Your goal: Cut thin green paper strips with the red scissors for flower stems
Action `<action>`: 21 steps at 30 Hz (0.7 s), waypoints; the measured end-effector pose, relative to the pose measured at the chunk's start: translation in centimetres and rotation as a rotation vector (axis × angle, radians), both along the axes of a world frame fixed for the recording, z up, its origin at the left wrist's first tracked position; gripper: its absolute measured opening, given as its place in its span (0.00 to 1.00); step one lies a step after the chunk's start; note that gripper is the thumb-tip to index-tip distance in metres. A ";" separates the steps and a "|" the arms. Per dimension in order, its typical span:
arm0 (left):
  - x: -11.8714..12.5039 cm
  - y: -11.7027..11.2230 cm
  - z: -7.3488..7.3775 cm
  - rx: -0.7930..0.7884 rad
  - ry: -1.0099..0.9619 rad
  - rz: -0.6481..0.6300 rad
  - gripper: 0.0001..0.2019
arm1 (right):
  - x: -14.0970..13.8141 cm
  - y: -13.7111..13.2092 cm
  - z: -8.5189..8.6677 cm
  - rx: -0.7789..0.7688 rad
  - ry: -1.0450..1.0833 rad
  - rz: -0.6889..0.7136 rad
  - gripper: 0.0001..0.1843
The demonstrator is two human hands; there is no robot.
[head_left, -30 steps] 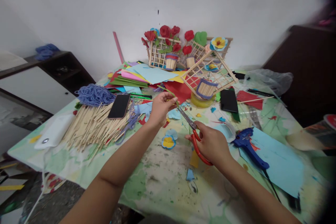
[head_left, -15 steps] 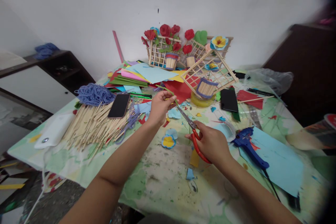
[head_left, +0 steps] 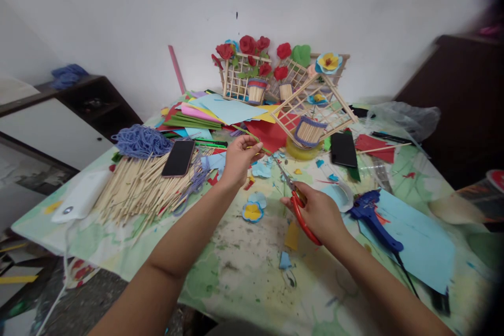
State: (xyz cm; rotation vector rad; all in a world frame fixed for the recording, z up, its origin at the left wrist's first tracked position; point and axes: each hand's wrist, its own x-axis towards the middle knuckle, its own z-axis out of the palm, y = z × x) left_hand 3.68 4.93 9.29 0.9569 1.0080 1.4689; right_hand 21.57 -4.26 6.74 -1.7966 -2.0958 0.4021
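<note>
Between its thumb and fingers, my left hand [head_left: 241, 158] pinches a thin green paper strip [head_left: 266, 150], which sticks out on both sides of the grip. My right hand [head_left: 315, 208] has its fingers through the handles of orange-red scissors [head_left: 302, 216]. Their blades point up and left, with the tips close to the strip's right end; whether they touch it I cannot tell. Below my left hand lies a blue and yellow paper flower [head_left: 252, 211], beside a pale blue paper piece [head_left: 258, 199]. Small paper scraps [head_left: 261, 170] surround the blades.
Bamboo sticks [head_left: 134, 189], purple yarn [head_left: 140, 141] and a phone [head_left: 178, 158] lie left. Stick trellises with paper flowers [head_left: 315, 110] stand at the back beside coloured paper sheets [head_left: 232, 107]. A blue glue gun [head_left: 376, 220] rests on light blue paper [head_left: 421, 241] at right.
The scissors and my right hand have shifted slightly right, and the blade tips have drawn back from my left fingers. My left hand keeps its pinch on the green strip.
</note>
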 end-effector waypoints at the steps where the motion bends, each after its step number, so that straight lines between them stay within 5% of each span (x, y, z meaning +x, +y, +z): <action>1: 0.0 0.0 -0.1 0.003 0.002 0.001 0.15 | 0.1 0.1 0.0 -0.015 0.024 0.000 0.15; 21: 0.2 0.2 -0.7 0.143 0.142 0.075 0.11 | 0.9 0.8 -1.0 -0.216 0.500 0.192 0.16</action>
